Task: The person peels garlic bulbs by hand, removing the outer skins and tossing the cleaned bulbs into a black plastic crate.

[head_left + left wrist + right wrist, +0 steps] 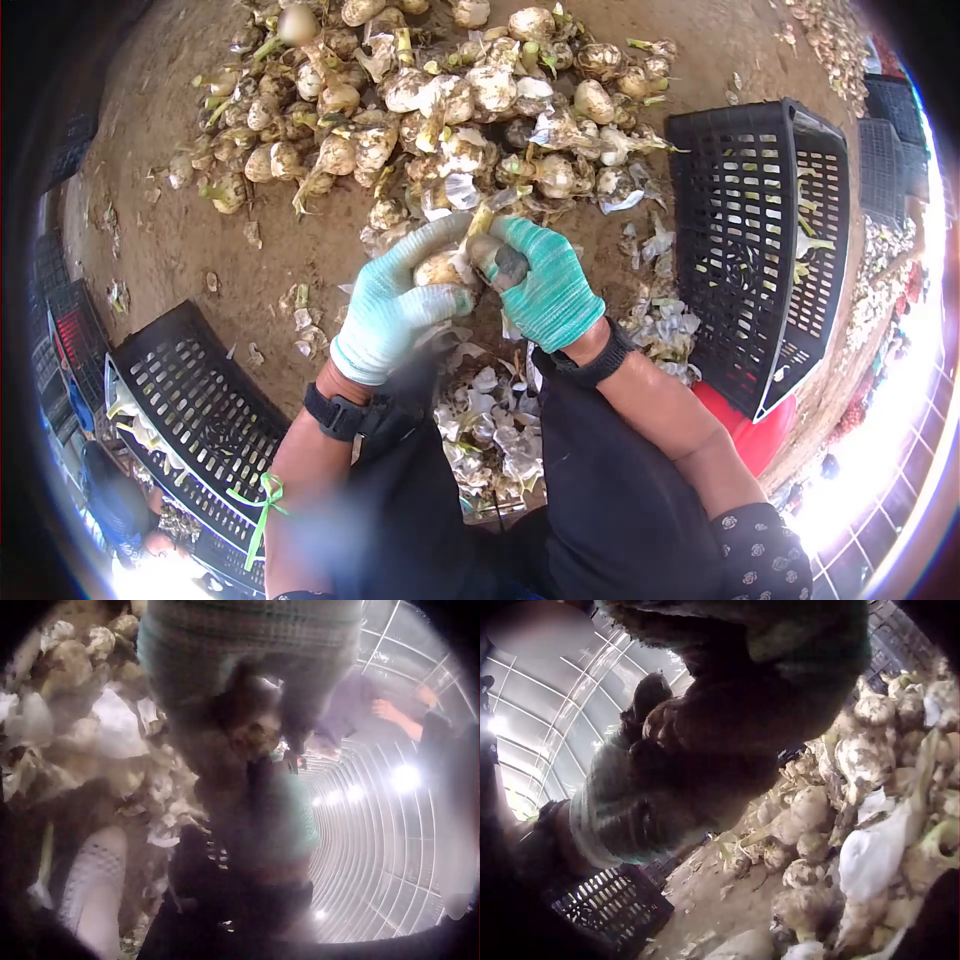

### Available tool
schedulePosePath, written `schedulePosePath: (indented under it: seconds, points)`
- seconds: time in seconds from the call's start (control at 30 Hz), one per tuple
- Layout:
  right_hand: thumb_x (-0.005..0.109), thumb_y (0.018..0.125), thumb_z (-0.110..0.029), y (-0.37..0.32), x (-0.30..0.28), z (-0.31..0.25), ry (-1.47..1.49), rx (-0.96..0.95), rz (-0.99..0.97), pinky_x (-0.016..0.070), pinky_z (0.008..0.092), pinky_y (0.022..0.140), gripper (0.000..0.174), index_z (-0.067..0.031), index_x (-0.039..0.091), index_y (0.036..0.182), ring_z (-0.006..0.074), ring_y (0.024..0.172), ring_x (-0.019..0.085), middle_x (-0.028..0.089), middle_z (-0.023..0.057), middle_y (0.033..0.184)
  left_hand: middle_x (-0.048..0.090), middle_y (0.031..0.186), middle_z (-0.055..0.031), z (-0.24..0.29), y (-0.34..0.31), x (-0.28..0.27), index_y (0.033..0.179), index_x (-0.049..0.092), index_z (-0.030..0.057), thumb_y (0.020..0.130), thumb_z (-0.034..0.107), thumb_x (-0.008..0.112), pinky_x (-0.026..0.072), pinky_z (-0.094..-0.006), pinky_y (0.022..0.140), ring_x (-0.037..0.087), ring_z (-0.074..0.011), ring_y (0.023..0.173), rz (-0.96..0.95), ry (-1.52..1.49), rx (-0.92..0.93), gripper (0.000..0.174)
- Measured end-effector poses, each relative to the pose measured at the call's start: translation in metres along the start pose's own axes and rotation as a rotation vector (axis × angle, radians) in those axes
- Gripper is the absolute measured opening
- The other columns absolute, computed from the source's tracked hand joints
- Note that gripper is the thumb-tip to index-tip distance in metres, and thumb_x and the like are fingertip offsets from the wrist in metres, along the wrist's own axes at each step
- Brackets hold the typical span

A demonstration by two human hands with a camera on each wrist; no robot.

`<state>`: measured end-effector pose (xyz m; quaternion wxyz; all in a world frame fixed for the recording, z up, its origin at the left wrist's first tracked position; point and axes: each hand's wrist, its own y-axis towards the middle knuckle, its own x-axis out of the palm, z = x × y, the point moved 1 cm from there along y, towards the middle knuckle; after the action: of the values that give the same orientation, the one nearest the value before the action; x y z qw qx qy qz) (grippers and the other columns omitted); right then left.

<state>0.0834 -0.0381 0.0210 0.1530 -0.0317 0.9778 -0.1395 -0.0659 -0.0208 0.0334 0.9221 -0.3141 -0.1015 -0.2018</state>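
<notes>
A garlic bulb [437,268] with a short stem [481,219] is held between my two gloved hands, in front of my knees. My left hand [385,312] grips the bulb from the left, thumb on the near side and fingers round the far side. On the right, my right hand [548,282] pinches at the bulb's stem side, its thumb bearing a dark grey patch [510,267]. Both wrist views are dark here; the bulb [255,736] shows only partly between the fingers in the left one.
A big heap of garlic bulbs [495,90] lies on the dirt floor beyond my hands. Black crates stand at the right [735,220] and left [205,385], the right one beside a red object [752,430]. Peeled papery skins [495,425] pile up between my legs.
</notes>
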Motion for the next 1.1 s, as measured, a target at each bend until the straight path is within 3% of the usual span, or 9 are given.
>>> schedulePosePath:
  seconds: [0.27, 0.4, 0.47, 0.53, 0.6, 0.77, 0.87, 1.0, 1.1]
  points:
    - [0.058, 0.068, -0.002, -0.001, 0.001, 0.000, -0.112, -0.294, 0.036, 0.0437, 0.0312, 0.056, 0.019, 0.0047, 0.056, 0.086, 0.0277, 0.063, 0.056, 0.056, 0.0192, 0.074, 0.051, 0.106, -0.0084, -0.026, 0.007, -0.017, 0.123, 0.033, -0.0041, 0.074, 0.019, 0.060, 0.0414, -0.0245, 0.078, 0.051, -0.0131, 0.086, -0.118, -0.602, -0.078, 0.061]
    - [0.058, 0.067, 0.000, 0.006, 0.000, 0.009, -0.083, -0.150, 0.138, 0.0438, 0.0337, 0.057, 0.016, 0.0057, 0.055, 0.082, 0.0330, 0.061, 0.053, 0.056, 0.0182, 0.076, 0.049, 0.109, -0.0094, -0.015, 0.002, -0.014, 0.123, 0.031, -0.0018, 0.069, 0.030, 0.068, 0.0421, -0.0302, 0.080, 0.050, -0.0164, 0.094, 0.011, -0.045, -0.072, 0.073]
    - [0.056, 0.069, -0.001, 0.007, 0.004, 0.009, -0.200, -0.147, 0.156, 0.0431, 0.0338, 0.056, 0.013, 0.0047, 0.056, 0.080, 0.0331, 0.062, 0.053, 0.055, 0.0186, 0.073, 0.047, 0.111, -0.0105, -0.007, 0.001, -0.006, 0.124, 0.029, -0.0013, 0.063, 0.018, 0.073, 0.0422, -0.0305, 0.081, 0.049, -0.0170, 0.097, 0.187, 0.718, 0.438, 0.078]
    - [0.055, 0.071, -0.003, 0.007, 0.006, -0.002, -0.039, -0.029, 0.108, 0.0424, 0.0340, 0.057, 0.010, 0.0042, 0.056, 0.078, 0.0327, 0.063, 0.052, 0.054, 0.0195, 0.070, 0.044, 0.114, -0.0119, -0.004, 0.000, -0.005, 0.125, 0.027, -0.0015, 0.058, 0.003, 0.071, 0.0421, -0.0311, 0.082, 0.050, -0.0180, 0.097, 0.208, 0.816, 0.459, 0.080]
    - [0.055, 0.072, -0.004, 0.006, 0.001, -0.016, 0.017, 0.144, -0.019, 0.0422, 0.0349, 0.059, 0.010, 0.0043, 0.056, 0.076, 0.0329, 0.066, 0.053, 0.053, 0.0205, 0.070, 0.046, 0.113, -0.0120, -0.001, -0.002, -0.001, 0.125, 0.028, -0.0011, 0.062, 0.004, 0.066, 0.0423, -0.0320, 0.082, 0.051, -0.0203, 0.096, 0.130, -0.069, 0.181, 0.074]
    - [0.054, 0.073, -0.003, -0.003, -0.002, -0.021, -0.056, -0.271, 0.044, 0.0415, 0.0339, 0.056, 0.010, 0.0059, 0.055, 0.075, 0.0327, 0.059, 0.050, 0.052, 0.0174, 0.066, 0.057, 0.098, -0.0082, -0.019, 0.013, -0.019, 0.114, 0.044, 0.0038, 0.085, 0.044, 0.039, 0.0452, -0.0278, 0.070, 0.054, -0.0163, 0.086, -0.031, -0.744, -0.217, 0.050]
    - [0.054, 0.075, -0.004, -0.003, -0.005, -0.028, 0.126, 0.142, -0.018, 0.0408, 0.0311, 0.054, 0.009, 0.0050, 0.055, 0.077, 0.0258, 0.054, 0.048, 0.052, 0.0150, 0.065, 0.055, 0.101, -0.0082, -0.020, 0.017, -0.018, 0.117, 0.042, 0.0045, 0.085, 0.043, 0.041, 0.0453, -0.0288, 0.069, 0.054, -0.0163, 0.085, -0.024, -0.706, -0.247, 0.050]
    - [0.053, 0.076, -0.003, -0.002, -0.002, -0.020, 0.038, -0.005, 0.014, 0.0396, 0.0285, 0.052, 0.008, 0.0038, 0.055, 0.080, 0.0180, 0.054, 0.047, 0.052, 0.0120, 0.065, 0.051, 0.108, -0.0091, -0.011, 0.004, -0.010, 0.121, 0.034, 0.0014, 0.080, 0.043, 0.051, 0.0454, -0.0272, 0.068, 0.054, -0.0168, 0.086, 0.076, -0.116, 0.176, 0.061]
    - [0.052, 0.075, -0.002, -0.005, -0.005, -0.021, 0.098, -0.063, -0.018, 0.0404, 0.0274, 0.053, 0.009, 0.0044, 0.055, 0.080, 0.0188, 0.056, 0.049, 0.054, 0.0135, 0.069, 0.050, 0.110, -0.0128, -0.017, 0.007, -0.020, 0.120, 0.036, 0.0004, 0.081, 0.041, 0.050, 0.0434, -0.0348, 0.079, 0.052, -0.0230, 0.094, 0.007, -0.432, 0.005, 0.058]
